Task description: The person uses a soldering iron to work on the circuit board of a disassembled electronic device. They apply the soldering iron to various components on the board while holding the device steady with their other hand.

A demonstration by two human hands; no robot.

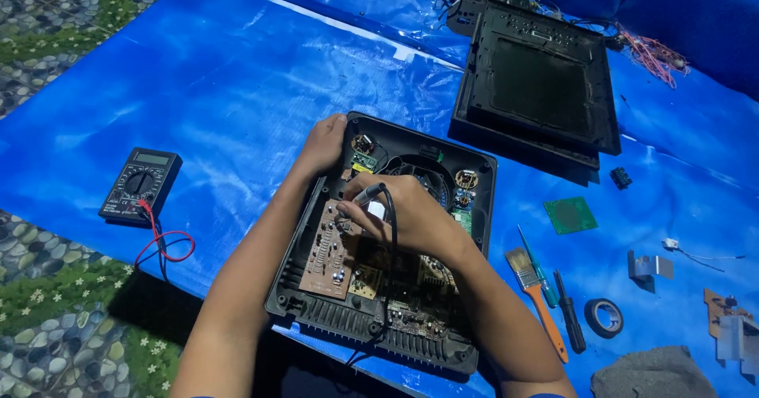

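two hands: right hand [403,212] grips a probe [365,196] on the circuit board [328,252]; left hand [322,147] clasps the black casing [474,178] edge

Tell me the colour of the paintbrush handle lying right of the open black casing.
Orange handle, clearest in the head view.

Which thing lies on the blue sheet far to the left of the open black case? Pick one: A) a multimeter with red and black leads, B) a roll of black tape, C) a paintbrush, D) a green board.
A: the multimeter lies alone left of the open black case, its leads curling beside it; the brush, tape and green board lie to the right.
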